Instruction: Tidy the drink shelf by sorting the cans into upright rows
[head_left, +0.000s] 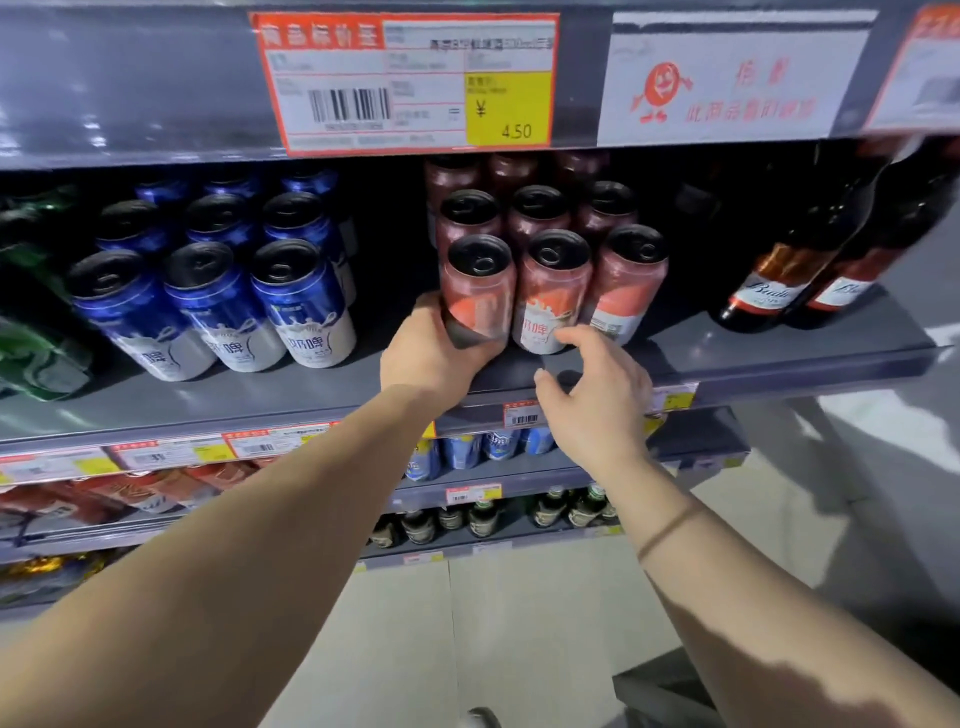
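Observation:
Red cans stand upright in three rows on the grey shelf (753, 358). My left hand (434, 353) is wrapped around the base of the front-left red can (480, 283). The front-middle red can (553, 291) and the front-right red can (628, 280) stand beside it. My right hand (597, 395) hovers with fingers spread just below the middle can, its fingertips near the can's bottom edge; I cannot tell if they touch. To the left, blue and white cans (304, 301) stand in upright rows.
Dark beer bottles (779, 280) stand at the right of the same shelf. Green cans (36, 358) lie at the far left. A price label (410, 83) hangs on the shelf above. Lower shelves hold blue cans (462, 452), red packs (119, 493) and green bottles (550, 506).

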